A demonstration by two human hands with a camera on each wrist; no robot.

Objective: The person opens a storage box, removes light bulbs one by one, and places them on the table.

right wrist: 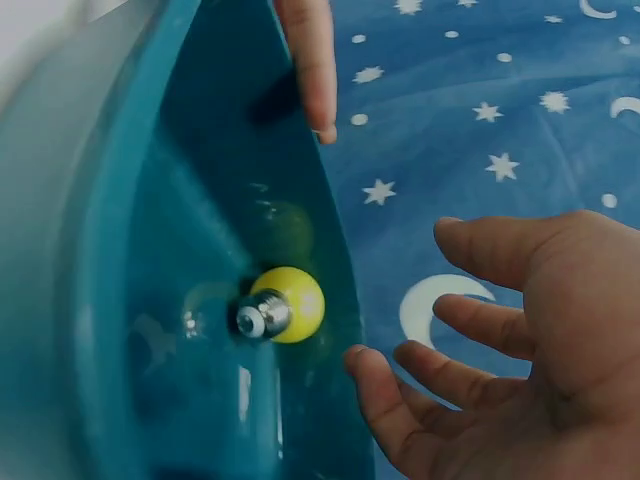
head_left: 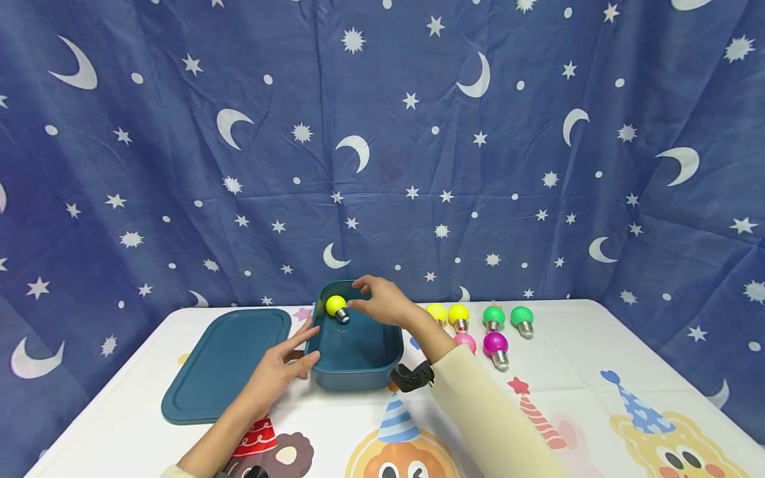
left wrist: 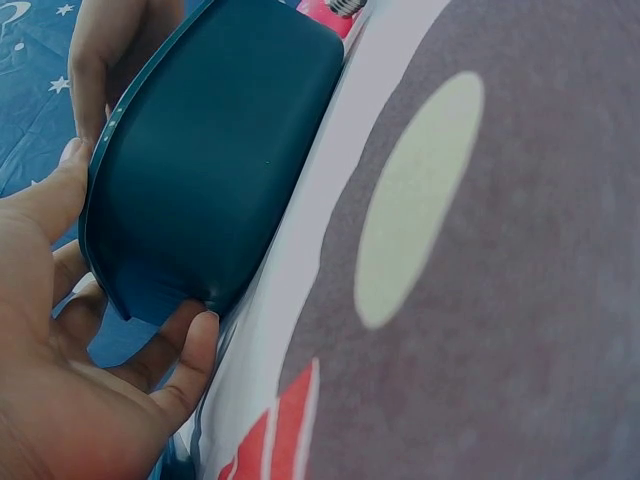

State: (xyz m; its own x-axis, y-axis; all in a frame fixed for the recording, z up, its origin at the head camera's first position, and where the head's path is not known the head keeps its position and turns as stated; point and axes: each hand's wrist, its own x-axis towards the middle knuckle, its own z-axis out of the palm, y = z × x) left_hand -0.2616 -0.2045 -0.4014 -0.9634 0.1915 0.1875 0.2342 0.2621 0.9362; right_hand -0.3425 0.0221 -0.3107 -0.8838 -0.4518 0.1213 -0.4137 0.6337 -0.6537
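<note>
A yellow light bulb (head_left: 336, 306) with a silver screw base lies on its side in the dark teal box (head_left: 358, 380), against the left wall. In the right wrist view, the bulb (right wrist: 300, 303) rests apart from the fingers. Over the far part of the box is my right hand (head_left: 382, 303), fingers spread and loosely bent, nothing held. My left hand (head_left: 277, 368) touches the box's left side, its thumb and a fingertip at the rim. Seen from the left wrist, more fingertips of that hand (left wrist: 95, 370) rest against the outer wall, low down.
Left of the box lies a flat teal lid (head_left: 224, 365). To the right are yellow bulbs (head_left: 459, 313), green bulbs (head_left: 522, 315), a pink bulb (head_left: 465, 342) and a purple bulb (head_left: 495, 345). My right forearm partly covers some. A starry blue curtain (head_left: 382, 166) hangs behind the table.
</note>
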